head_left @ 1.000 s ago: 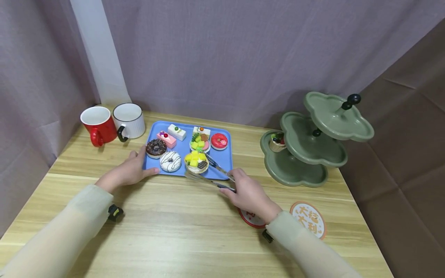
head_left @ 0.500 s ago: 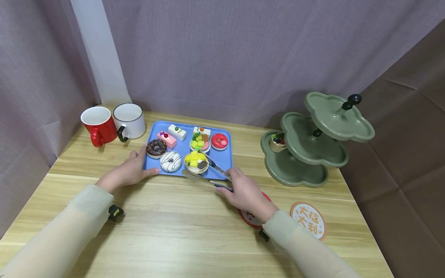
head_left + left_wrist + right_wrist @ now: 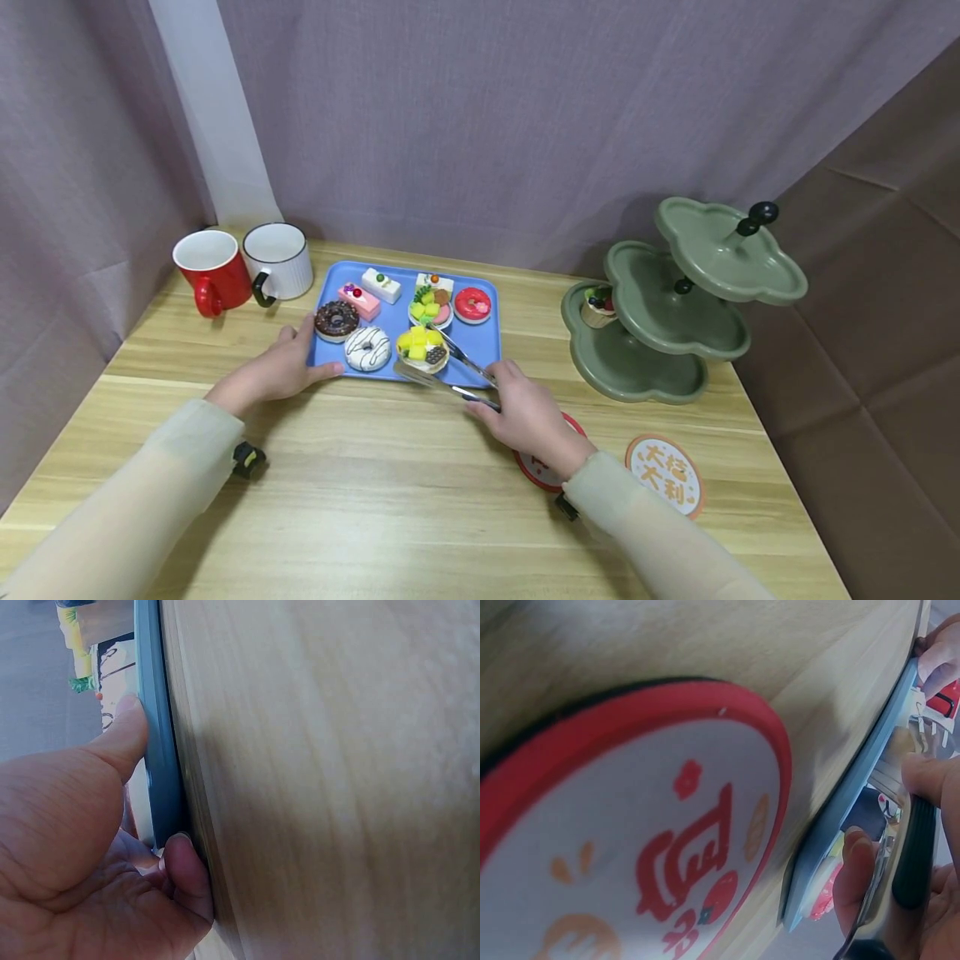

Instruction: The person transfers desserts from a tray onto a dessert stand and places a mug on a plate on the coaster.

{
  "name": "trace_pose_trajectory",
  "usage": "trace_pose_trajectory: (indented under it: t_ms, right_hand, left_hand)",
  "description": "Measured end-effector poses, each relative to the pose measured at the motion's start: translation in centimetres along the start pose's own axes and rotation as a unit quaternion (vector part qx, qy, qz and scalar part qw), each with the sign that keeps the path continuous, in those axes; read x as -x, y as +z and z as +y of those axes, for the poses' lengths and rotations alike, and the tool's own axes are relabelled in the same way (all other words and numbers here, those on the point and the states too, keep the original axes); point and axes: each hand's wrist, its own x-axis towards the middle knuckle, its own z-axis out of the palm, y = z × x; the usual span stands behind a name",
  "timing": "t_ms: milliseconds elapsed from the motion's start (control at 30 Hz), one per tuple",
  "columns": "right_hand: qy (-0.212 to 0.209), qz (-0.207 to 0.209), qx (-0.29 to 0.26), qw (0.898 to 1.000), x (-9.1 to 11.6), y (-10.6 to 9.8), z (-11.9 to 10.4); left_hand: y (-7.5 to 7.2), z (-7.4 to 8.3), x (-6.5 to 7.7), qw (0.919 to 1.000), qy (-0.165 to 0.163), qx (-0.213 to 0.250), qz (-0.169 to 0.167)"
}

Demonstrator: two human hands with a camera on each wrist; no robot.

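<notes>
My left hand (image 3: 273,367) holds the front left corner of a blue tray (image 3: 483,346); in the left wrist view the thumb (image 3: 120,735) lies on the rim and a finger curls at the corner. My right hand (image 3: 528,421) grips metal tongs (image 3: 430,380) with dark handles. Their spread arms straddle a toy fruit tart (image 3: 417,348) with yellow cubes at the tray's front; contact with it cannot be told. Also on the tray are a chocolate donut (image 3: 337,321), a white donut (image 3: 367,348), a red donut (image 3: 472,306), another fruit tart (image 3: 431,308) and small cake slices (image 3: 381,285).
A green three-tier stand (image 3: 637,371) is at the right, with a fruit cup (image 3: 597,310) on its bottom tier. Red (image 3: 217,271) and white (image 3: 288,271) mugs stand back left. A red-rimmed coaster (image 3: 536,471) lies under the right hand; an orange-rimmed one (image 3: 665,475) lies farther right.
My right hand and the tongs have shifted slightly left, the tips sliding farther along both sides of the tart. My left hand and the tray have stayed put.
</notes>
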Motion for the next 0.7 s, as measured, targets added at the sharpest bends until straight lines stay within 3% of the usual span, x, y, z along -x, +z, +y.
trace_pose_trajectory:
  t_ms: [700]
  right_hand:
    - [0.000, 0.019, -0.007, 1.000, 0.21, 0.24, 0.07]
  left_hand:
    - [-0.06, 0.37, 0.08, 0.9999, -0.012, 0.001, -0.009]
